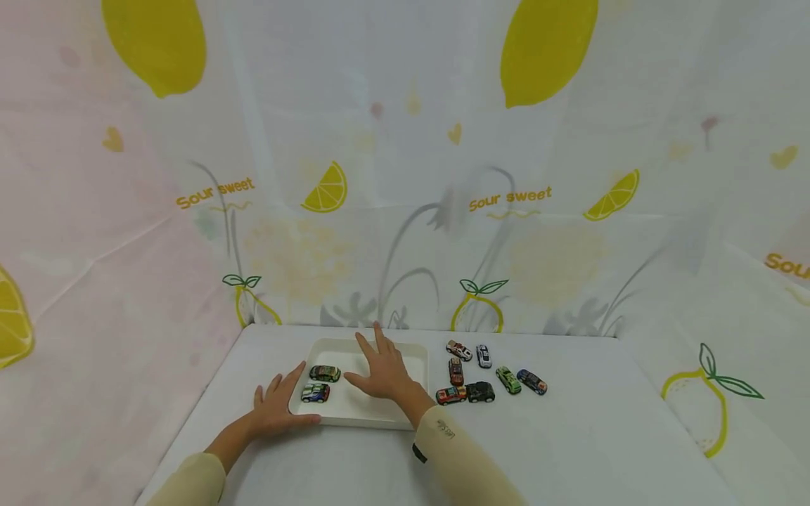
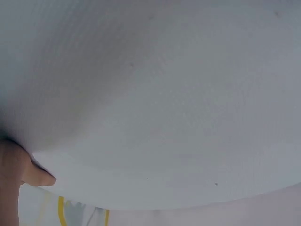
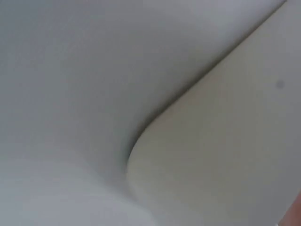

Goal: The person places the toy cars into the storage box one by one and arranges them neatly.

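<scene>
A shallow white tray [image 1: 361,422] lies on the table with two toy cars near its left side: a green patterned car [image 1: 325,373] and a white, green and blue car [image 1: 315,393]. My left hand [image 1: 276,410] rests at the tray's front left corner, fingers extended along the left side and thumb along the front rim. Over the middle of the tray, my right hand [image 1: 382,372] has its fingers spread, with nothing visible in it. The left wrist view catches part of the left hand [image 2: 16,165]; the right wrist view has the tray's corner [image 3: 202,155].
Several toy cars stand right of the tray, among them a red car [image 1: 451,395], a black car [image 1: 480,392], a green car [image 1: 508,379] and a dark blue car [image 1: 532,381]. A lemon-print cloth [image 1: 405,246] hangs behind the white table [image 1: 569,436].
</scene>
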### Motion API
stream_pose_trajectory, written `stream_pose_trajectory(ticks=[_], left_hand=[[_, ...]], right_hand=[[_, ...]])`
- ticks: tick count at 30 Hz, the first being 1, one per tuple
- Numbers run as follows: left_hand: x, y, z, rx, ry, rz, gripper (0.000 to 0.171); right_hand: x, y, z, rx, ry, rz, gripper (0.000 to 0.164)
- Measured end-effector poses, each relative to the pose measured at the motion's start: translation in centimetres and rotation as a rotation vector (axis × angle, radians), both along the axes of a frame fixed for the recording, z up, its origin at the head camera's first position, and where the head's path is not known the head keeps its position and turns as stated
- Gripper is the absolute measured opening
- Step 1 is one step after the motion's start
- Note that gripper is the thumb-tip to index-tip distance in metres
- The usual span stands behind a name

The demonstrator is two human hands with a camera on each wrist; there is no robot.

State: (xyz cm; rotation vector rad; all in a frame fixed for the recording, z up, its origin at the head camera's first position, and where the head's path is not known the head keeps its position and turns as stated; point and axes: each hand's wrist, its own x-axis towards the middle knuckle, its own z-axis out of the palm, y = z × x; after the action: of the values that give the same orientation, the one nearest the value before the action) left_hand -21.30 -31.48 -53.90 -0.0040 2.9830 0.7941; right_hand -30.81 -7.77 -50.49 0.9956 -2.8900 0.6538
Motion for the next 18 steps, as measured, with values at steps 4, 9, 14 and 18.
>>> stream_pose_trajectory(ticks=[4, 9, 14, 18], left_hand=[[0.1, -0.2, 0.0, 0.003, 0.002, -0.002, 0.113], [0.1, -0.2, -0.1, 0.005, 0.022, -0.007, 0.113], [0.1, -0.2, -0.2, 0.0, 0.036, -0.012, 0.113], [0.2, -0.3, -0.3, 0.01, 0.033, -0.008, 0.112]], right_hand=[[-0.7, 1.1, 0.3, 0.028, 0.059, -0.014, 0.079], [-1.4, 2.9, 0.6, 0.104, 0.138, -0.009, 0.081], [-2.2, 4.6, 0.9, 0.189, 0.211, -0.007, 0.079], [-2.7, 6.1, 1.0, 0.224, 0.21, -0.019, 0.079]])
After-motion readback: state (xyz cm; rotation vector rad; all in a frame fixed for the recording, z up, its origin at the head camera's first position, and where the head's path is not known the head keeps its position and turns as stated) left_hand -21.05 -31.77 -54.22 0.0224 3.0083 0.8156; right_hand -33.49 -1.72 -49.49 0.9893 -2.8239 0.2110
